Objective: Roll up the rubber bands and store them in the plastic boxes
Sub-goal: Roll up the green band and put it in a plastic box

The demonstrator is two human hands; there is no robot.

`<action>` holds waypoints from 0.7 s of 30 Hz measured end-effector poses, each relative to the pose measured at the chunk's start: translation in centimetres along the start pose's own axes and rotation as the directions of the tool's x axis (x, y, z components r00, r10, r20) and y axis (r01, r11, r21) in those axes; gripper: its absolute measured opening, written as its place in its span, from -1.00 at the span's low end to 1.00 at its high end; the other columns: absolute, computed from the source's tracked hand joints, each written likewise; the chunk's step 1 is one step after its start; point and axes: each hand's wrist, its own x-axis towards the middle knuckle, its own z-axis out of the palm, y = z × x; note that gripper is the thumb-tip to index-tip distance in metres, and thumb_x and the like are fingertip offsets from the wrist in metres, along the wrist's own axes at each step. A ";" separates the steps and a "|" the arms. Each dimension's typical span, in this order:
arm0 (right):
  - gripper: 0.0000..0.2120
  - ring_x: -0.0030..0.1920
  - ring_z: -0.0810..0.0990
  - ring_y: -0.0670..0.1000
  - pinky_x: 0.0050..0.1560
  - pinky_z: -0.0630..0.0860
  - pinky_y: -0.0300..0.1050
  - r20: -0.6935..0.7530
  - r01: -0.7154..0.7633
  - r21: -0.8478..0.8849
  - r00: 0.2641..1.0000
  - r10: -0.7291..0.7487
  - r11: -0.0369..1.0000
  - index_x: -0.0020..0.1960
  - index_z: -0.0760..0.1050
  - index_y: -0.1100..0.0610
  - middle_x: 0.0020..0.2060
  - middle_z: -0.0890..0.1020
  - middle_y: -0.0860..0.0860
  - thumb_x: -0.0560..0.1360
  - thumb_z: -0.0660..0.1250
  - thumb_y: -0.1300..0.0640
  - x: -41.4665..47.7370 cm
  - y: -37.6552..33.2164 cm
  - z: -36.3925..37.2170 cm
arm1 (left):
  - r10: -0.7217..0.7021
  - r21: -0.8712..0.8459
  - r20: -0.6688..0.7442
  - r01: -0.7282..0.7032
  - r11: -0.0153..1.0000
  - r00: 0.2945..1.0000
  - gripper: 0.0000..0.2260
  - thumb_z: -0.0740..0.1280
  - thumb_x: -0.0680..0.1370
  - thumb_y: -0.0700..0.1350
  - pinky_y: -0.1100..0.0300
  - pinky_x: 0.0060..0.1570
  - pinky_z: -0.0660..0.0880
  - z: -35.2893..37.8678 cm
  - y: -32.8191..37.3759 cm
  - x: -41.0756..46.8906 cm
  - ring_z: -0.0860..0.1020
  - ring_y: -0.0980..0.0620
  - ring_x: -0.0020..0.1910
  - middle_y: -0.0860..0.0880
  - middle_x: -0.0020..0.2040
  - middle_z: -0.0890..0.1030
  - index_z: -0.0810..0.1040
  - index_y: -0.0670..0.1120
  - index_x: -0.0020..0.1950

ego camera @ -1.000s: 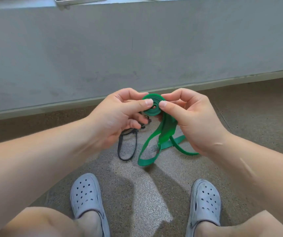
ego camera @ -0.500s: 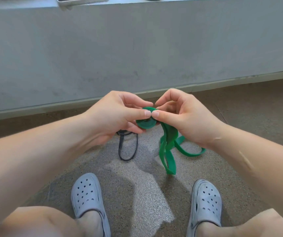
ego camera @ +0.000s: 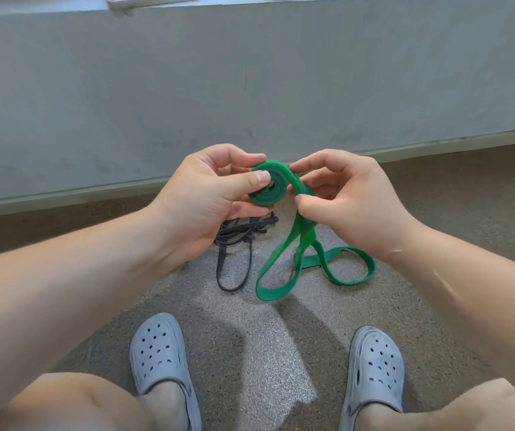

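Speckled floor (ego camera: 250, 353) is lying under me; my left hand (ego camera: 206, 197) is pinching the green band (ego camera: 268, 186) coil, my right hand (ego camera: 349, 203) is pinching its loose tail.

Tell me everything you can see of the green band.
The green band is a flat, wide strip of smooth, matte rubber, partly wound. One end forms a tight coil, held on edge between the thumb and fingers of the left hand. The right hand pinches the strip just where it leaves the coil. The rest hangs down twisted and ends in two loose loops lying on the speckled floor.
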 end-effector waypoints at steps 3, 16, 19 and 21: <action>-0.65 -0.15 0.71 0.17 -0.01 0.64 0.26 0.001 -0.034 0.022 0.999 0.034 0.999 0.08 0.61 0.02 -0.18 0.74 0.09 0.31 0.43 0.26 0.0 0.3 0.2 | 0.016 0.022 0.001 -0.016 1.000 1.000 -0.85 0.39 0.53 -0.37 0.03 -0.17 0.69 0.2 -0.1 -0.1 0.70 -0.07 -0.17 -0.08 -0.15 0.69 0.59 -0.13 -0.02; -0.59 -0.01 0.68 -0.13 -0.07 0.57 -0.30 0.128 -0.041 0.330 0.992 -0.001 0.943 0.35 0.54 0.23 0.09 0.73 0.06 0.53 0.36 0.42 -0.8 0.5 0.4 | -0.065 0.086 0.231 0.046 0.995 0.971 -0.60 0.40 0.50 -0.20 0.04 -0.22 0.68 -0.6 -0.1 -0.4 0.71 -0.22 -0.10 -0.12 -0.05 0.64 0.58 0.05 0.32; -0.60 0.04 0.68 -0.12 0.00 0.58 -0.27 0.130 -0.037 0.318 0.991 -0.005 0.947 0.32 0.55 0.23 0.08 0.73 0.05 0.52 0.33 0.46 -0.9 0.4 0.3 | -0.035 0.273 0.219 -0.027 0.962 0.975 -0.70 0.38 0.58 -0.23 0.07 -0.35 0.61 -0.8 0.0 -0.4 0.71 -0.19 -0.11 -0.14 0.04 0.69 0.63 0.06 0.25; -0.59 0.02 0.68 -0.14 -0.01 0.57 -0.28 0.135 -0.040 0.288 0.991 0.000 0.957 0.27 0.59 0.19 0.04 0.74 0.01 0.52 0.29 0.51 -1.0 0.3 0.4 | -0.013 0.326 0.219 -0.060 0.943 0.976 -0.73 0.40 0.57 -0.26 0.11 -0.37 0.58 -0.7 0.0 -0.4 0.67 -0.15 -0.22 -0.16 0.01 0.71 0.66 0.02 0.20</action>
